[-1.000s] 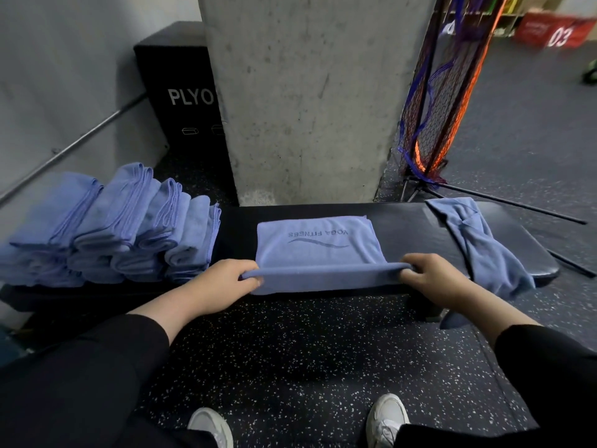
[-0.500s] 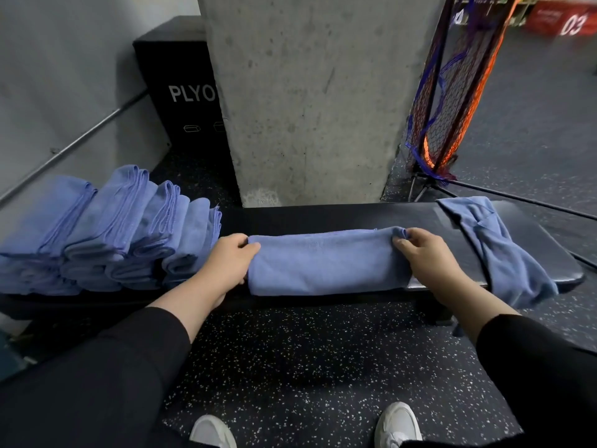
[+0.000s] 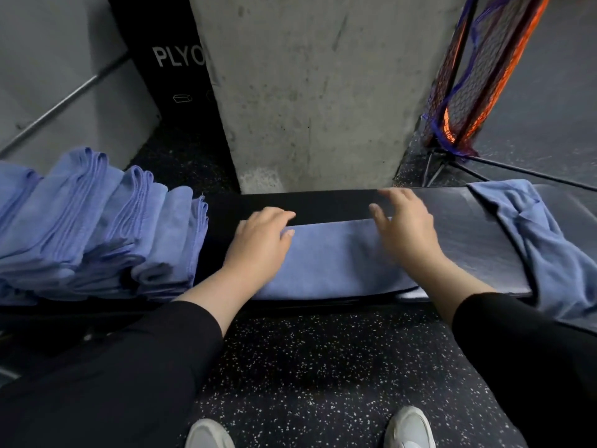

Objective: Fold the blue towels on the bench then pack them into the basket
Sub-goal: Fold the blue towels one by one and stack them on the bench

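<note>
Towel (image 3: 332, 257) folded into long strip, lies along bench (image 3: 468, 234) front edge, mid-length. Left hand (image 3: 258, 244) rests flat on strip's left end, fingers relaxed, grasping nothing. Right hand (image 3: 403, 231) blurred over right end, fingers spread, released. Folded towel stack (image 3: 97, 227) at bench left end. Crumpled towel (image 3: 542, 240) drapes over right end.
</note>
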A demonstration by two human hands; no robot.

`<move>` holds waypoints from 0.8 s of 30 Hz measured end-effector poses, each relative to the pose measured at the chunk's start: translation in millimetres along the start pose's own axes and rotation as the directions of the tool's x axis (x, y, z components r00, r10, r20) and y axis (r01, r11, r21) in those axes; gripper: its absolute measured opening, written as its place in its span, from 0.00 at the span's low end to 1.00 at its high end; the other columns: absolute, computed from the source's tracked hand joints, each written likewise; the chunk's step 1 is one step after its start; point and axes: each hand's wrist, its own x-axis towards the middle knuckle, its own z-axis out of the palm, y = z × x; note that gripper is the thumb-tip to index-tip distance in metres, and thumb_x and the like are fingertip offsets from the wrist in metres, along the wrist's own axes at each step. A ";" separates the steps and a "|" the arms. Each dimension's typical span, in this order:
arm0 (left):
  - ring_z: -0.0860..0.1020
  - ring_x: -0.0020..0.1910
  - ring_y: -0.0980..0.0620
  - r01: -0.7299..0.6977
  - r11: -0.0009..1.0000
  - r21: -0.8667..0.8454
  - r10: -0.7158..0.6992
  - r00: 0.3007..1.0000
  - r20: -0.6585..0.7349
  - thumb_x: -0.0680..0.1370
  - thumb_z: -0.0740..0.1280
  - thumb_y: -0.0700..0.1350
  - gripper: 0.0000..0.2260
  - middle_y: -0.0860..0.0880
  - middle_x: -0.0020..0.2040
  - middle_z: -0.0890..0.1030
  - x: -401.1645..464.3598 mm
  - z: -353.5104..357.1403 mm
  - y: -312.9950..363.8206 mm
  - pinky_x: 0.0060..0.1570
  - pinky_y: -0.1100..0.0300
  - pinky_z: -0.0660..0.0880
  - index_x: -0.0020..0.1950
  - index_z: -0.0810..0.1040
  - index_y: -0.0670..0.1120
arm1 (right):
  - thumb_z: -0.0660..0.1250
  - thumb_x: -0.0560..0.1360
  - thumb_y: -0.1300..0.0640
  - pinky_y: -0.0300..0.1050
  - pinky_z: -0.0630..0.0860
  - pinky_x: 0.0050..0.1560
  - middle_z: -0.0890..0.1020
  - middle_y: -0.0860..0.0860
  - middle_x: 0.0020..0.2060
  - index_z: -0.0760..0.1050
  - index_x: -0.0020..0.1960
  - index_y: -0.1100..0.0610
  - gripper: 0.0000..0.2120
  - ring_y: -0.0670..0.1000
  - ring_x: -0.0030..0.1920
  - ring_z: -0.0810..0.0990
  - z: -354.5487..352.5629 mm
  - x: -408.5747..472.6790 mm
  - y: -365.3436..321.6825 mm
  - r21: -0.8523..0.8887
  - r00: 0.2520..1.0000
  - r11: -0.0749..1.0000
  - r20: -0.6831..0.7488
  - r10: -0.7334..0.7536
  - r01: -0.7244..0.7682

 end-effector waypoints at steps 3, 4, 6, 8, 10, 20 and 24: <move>0.65 0.76 0.50 -0.143 0.986 0.084 0.124 0.973 0.195 0.84 0.60 0.51 0.20 0.51 0.77 0.68 -5.4 16.4 6.9 0.74 0.52 0.58 0.77 0.70 0.51 | 0.62 0.81 0.54 0.58 0.71 0.66 0.77 0.54 0.68 0.76 0.67 0.57 0.16 0.58 0.67 0.76 20.1 -21.9 -12.4 0.010 0.984 0.991 0.114 -0.135 0.135; 0.59 0.79 0.51 -0.170 0.978 0.123 0.132 0.954 0.270 0.85 0.57 0.53 0.21 0.52 0.81 0.62 -7.5 21.7 6.6 0.76 0.53 0.53 0.79 0.66 0.53 | 0.60 0.82 0.54 0.59 0.67 0.71 0.73 0.54 0.72 0.74 0.70 0.57 0.18 0.56 0.71 0.72 28.2 -31.5 -16.2 -0.023 0.973 0.991 0.197 -0.123 0.130; 0.48 0.82 0.54 -0.198 0.964 0.180 0.121 0.922 0.367 0.86 0.52 0.55 0.24 0.53 0.83 0.51 -10.7 27.1 3.4 0.80 0.51 0.46 0.82 0.57 0.54 | 0.54 0.84 0.48 0.63 0.52 0.76 0.62 0.50 0.79 0.65 0.76 0.53 0.22 0.51 0.79 0.58 41.6 -50.7 -20.5 -0.160 0.936 0.982 0.350 -0.040 0.102; 0.43 0.82 0.55 -0.209 0.956 0.205 0.115 0.913 0.391 0.86 0.48 0.56 0.25 0.55 0.84 0.45 -11.8 27.7 -1.1 0.80 0.48 0.42 0.83 0.50 0.55 | 0.49 0.84 0.42 0.65 0.43 0.76 0.52 0.47 0.82 0.55 0.80 0.50 0.27 0.49 0.81 0.48 47.7 -61.7 -17.8 -0.270 0.915 0.952 0.404 -0.024 0.144; 0.42 0.82 0.55 -0.214 0.953 0.216 0.115 0.911 0.395 0.85 0.47 0.58 0.26 0.56 0.83 0.44 -12.1 26.9 -3.9 0.80 0.47 0.42 0.83 0.48 0.56 | 0.46 0.83 0.38 0.64 0.42 0.77 0.49 0.46 0.82 0.51 0.81 0.49 0.30 0.49 0.81 0.46 47.5 -63.1 -14.2 -0.290 0.916 0.941 0.398 -0.046 0.173; 0.39 0.80 0.59 -0.287 0.949 0.126 0.195 0.854 0.482 0.85 0.49 0.58 0.26 0.59 0.82 0.43 -14.1 11.4 -12.5 0.80 0.47 0.39 0.83 0.48 0.57 | 0.44 0.79 0.33 0.58 0.43 0.79 0.53 0.42 0.81 0.56 0.81 0.46 0.33 0.44 0.81 0.49 41.3 -31.8 2.1 -0.229 0.893 0.932 0.418 -0.166 0.280; 0.39 0.81 0.57 -0.228 0.959 0.169 0.130 0.882 0.452 0.85 0.47 0.59 0.26 0.58 0.83 0.43 -20.2 12.8 -10.3 0.79 0.45 0.39 0.83 0.48 0.57 | 0.58 0.81 0.42 0.62 0.57 0.74 0.72 0.47 0.73 0.73 0.71 0.50 0.22 0.51 0.74 0.68 39.2 -27.6 -4.9 -0.143 0.934 0.946 0.260 -0.247 0.290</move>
